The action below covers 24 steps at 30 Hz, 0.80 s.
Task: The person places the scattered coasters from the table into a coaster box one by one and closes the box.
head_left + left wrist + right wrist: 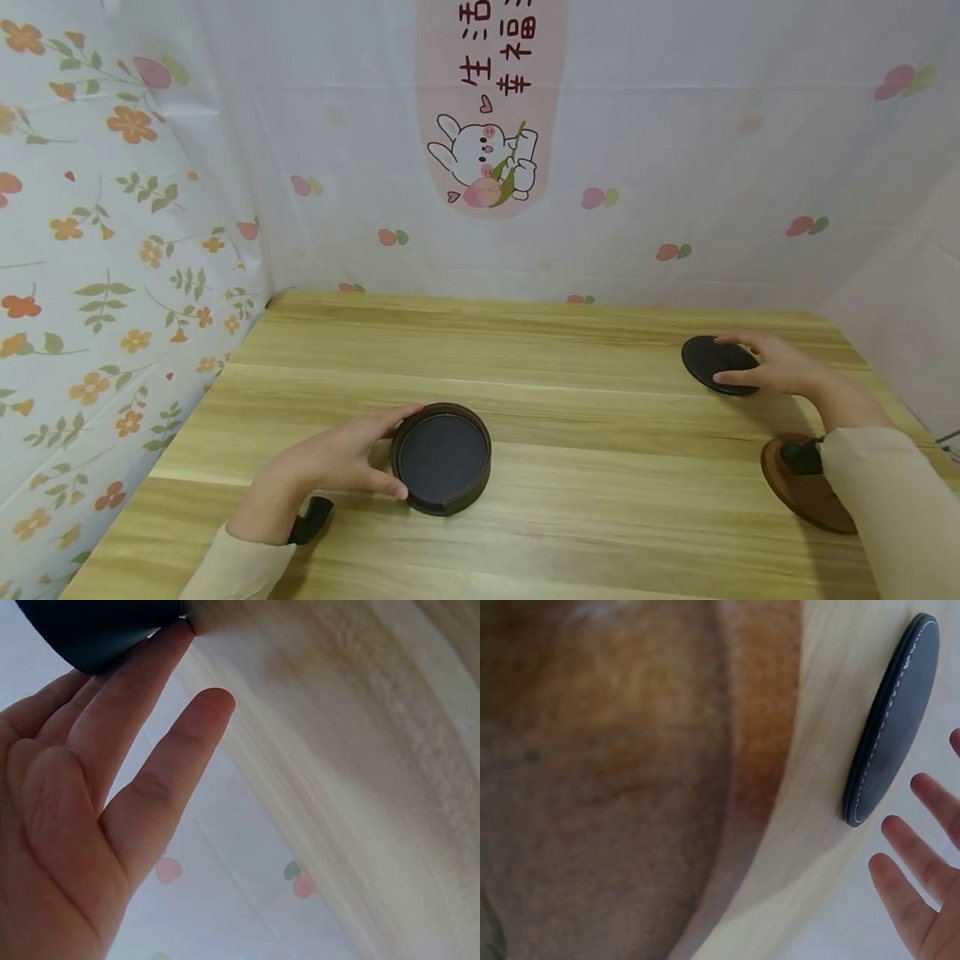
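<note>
A round dark holder (483,467) with a low brown wall stands left of the table's middle, a flat dark disc (442,457) lying inside it. My left hand (341,450) is at the holder's left side, fingers toward its far edge and thumb near its front. In the left wrist view, fingertips touch a dark green-black wall (105,630) while the thumb stays apart from it. At the far right, my right hand (776,362) hovers over a black round coaster (705,358). The right wrist view shows the coaster's pale edge stitching (892,712) and the spread fingers apart from it.
A round brown wooden piece (798,492) lies near the right forearm, partly hidden by the sleeve (888,483). The wood-grain table (525,350) meets a printed white cloth (637,150) at the back and a floral one (135,250) on the left.
</note>
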Tool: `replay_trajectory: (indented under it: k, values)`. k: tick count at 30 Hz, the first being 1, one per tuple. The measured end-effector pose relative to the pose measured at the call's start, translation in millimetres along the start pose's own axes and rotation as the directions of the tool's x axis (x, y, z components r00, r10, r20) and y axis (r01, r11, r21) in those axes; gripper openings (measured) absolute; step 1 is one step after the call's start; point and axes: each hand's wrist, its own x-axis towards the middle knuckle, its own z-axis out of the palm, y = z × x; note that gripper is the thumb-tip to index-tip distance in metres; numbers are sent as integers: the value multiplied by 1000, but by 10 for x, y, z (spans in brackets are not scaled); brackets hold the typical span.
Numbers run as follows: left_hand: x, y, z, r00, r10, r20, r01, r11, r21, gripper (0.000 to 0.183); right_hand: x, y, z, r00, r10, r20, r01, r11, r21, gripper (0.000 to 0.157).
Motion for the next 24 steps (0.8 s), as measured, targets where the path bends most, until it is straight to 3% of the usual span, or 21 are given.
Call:
replay_trajectory:
  k: [11,24]
  values:
    - [17,5,4,1000,16,10,-15,1000,-19,106,66,66,14,998,14,57,-11,999,-37,73]
    - [-10,24,3,1000,3,1,-3,1000,3,106,106,72,46,998,14,65,-8,996,-91,76]
